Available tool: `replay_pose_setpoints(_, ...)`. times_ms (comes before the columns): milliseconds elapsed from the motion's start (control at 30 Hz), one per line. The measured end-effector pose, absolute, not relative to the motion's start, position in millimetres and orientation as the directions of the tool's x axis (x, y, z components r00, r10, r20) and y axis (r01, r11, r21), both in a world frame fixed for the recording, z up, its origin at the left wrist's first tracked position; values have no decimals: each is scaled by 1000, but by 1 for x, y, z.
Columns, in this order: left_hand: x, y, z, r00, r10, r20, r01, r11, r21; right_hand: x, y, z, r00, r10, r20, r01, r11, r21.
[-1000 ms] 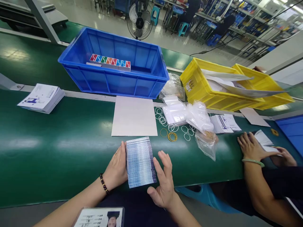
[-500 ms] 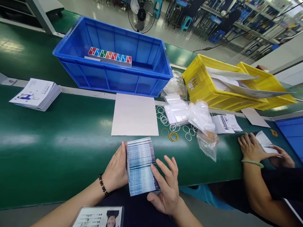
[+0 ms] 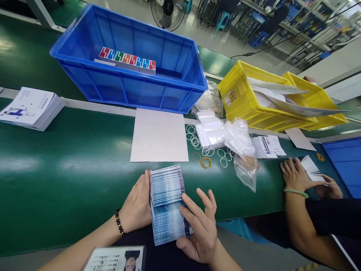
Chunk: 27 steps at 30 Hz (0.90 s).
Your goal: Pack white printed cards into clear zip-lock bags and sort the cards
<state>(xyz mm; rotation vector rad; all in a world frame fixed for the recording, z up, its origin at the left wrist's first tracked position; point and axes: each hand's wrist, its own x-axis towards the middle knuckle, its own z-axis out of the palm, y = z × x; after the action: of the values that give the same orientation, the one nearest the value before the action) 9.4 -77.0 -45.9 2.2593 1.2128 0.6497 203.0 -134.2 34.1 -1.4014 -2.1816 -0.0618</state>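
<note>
A thick stack of blue-and-white leaflets (image 3: 167, 210), its thin edges facing up, is held at the table's near edge. A gap partway down splits it into a far and a near part. My left hand (image 3: 138, 203) presses along its left side with straight fingers, the thumb hidden. On the right side, my right hand (image 3: 199, 226) touches the stack with its index and middle fingertips and holds the thumb at the near end; the other fingers are spread in the air. A white sheet (image 3: 160, 136) lies just beyond the stack.
Behind stand a blue crate (image 3: 135, 84) with small boxes (image 3: 128, 61) and yellow crates (image 3: 254, 113) with papers. White rings (image 3: 194, 141), rubber bands (image 3: 206, 162) and plastic bags (image 3: 239, 139) lie right of the sheet. Printed papers (image 3: 32, 109) are stacked left. A co-worker's hands (image 3: 299, 177) hold papers at right.
The gap in the stack has widened, and the near part has shifted toward me. My right fingers have moved slightly at its side. The view has shifted a little.
</note>
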Motion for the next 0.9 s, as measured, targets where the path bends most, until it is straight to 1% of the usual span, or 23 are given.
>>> replay_pose_setpoints(200, 9, -77, -46, 508, 838, 198, 615, -514, 598, 201, -133, 36, -300, 840, 453, 860, 444, -254)
replay_pose_setpoints(400, 8, -76, -47, 533, 831, 163, 614, -512, 601, 202, -135, 37, -285, 835, 470, 856, 443, -267)
replay_pose_setpoints(567, 8, -74, -46, 519, 836, 176, 593, -501, 631, 201, -132, 37, -209, 865, 457, 844, 395, -362)
replay_pose_setpoints(633, 8, -74, -46, 512, 842, 171, 591, -490, 641, 199, -131, 36, -192, 869, 457, 839, 387, -382)
replay_pose_setpoints(800, 7, -75, -48, 511, 850, 132, 619, -470, 630, 198, -131, 35, -189, 849, 494, 839, 401, -368)
replay_pose_setpoints(900, 7, -76, -49, 499, 854, 147, 623, -471, 625, 199, -133, 35, -163, 848, 505, 851, 380, -363)
